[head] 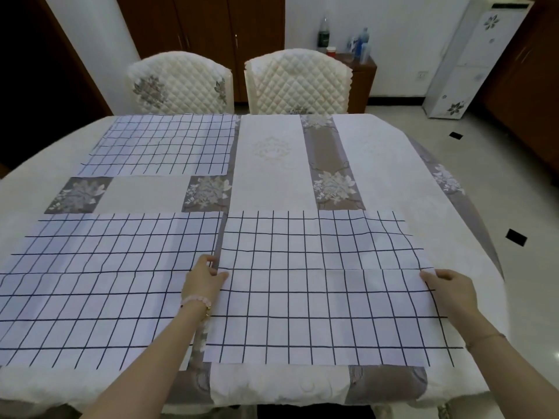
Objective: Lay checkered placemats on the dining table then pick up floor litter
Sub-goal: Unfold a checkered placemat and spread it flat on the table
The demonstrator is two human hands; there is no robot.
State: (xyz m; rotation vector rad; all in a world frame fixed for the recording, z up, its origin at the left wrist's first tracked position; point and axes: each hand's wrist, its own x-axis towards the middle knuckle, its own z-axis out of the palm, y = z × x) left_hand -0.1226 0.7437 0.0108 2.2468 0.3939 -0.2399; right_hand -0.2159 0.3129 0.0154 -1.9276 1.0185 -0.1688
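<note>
Left hand point(203, 279): I see fingers pinching the near-right placemat point(326, 297) — left edge.
Right hand point(452, 290): fingers pinching its right edge.

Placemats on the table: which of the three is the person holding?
The near-right placemat: the left hand and right hand pinch its side edges. The near-left placemat and far-left placemat lie unheld.

The wrist of the left hand point(203, 279) wears a bracelet point(196, 300) of round pale-pink beads with a small gold charm point(208, 310) hanging from it. A thin plain band point(487, 338) circles the wrist of the right hand point(450, 290).
</note>
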